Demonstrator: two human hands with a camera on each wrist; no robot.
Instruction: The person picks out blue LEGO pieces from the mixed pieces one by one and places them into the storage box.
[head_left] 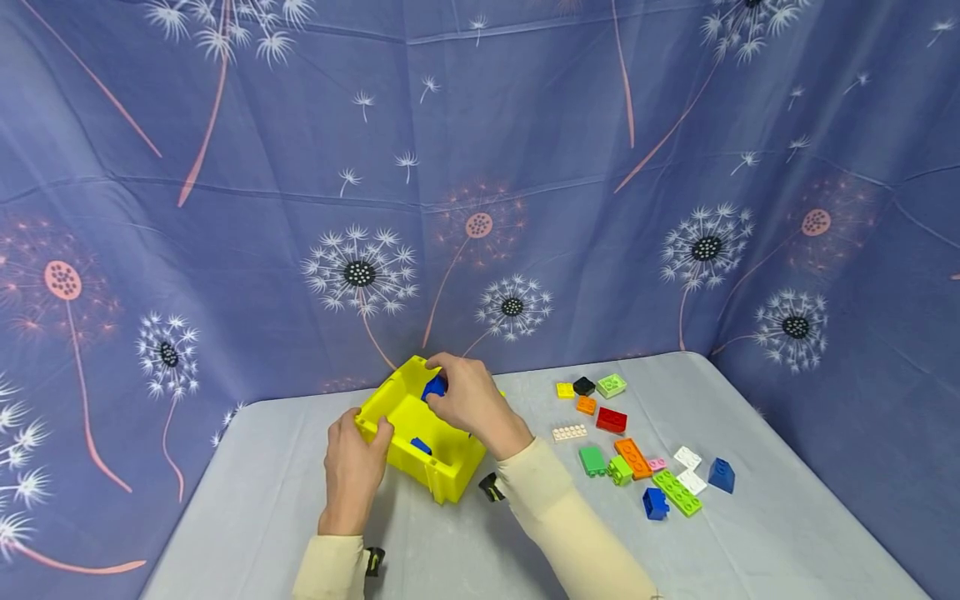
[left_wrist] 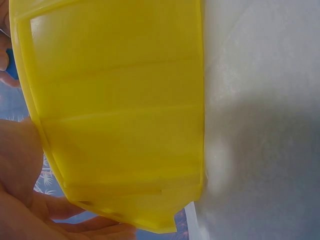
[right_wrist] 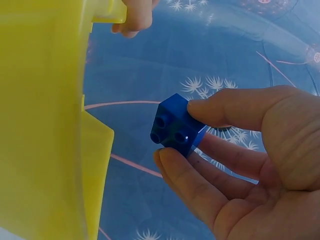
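A yellow bin (head_left: 405, 408) stands tilted on the table at the middle of the head view. My left hand (head_left: 354, 467) grips its left rim, thumb on the near side; the left wrist view has the bin's outer wall (left_wrist: 120, 110) close up. Over the bin's opening, my right hand (head_left: 480, 404) pinches a blue toy brick (right_wrist: 175, 122) with round studs between thumb and fingers. Another blue piece (head_left: 422, 446) lies inside the bin by the near wall. Part of the bin's inside is hidden behind my right hand.
Loose bricks lie on the table to the right: a red one (head_left: 612, 420), an orange one (head_left: 633, 458), a long green one (head_left: 677, 492), blue ones (head_left: 722, 475) and several others. A patterned curtain (head_left: 465, 167) hangs behind the grey-covered table (head_left: 247, 500).
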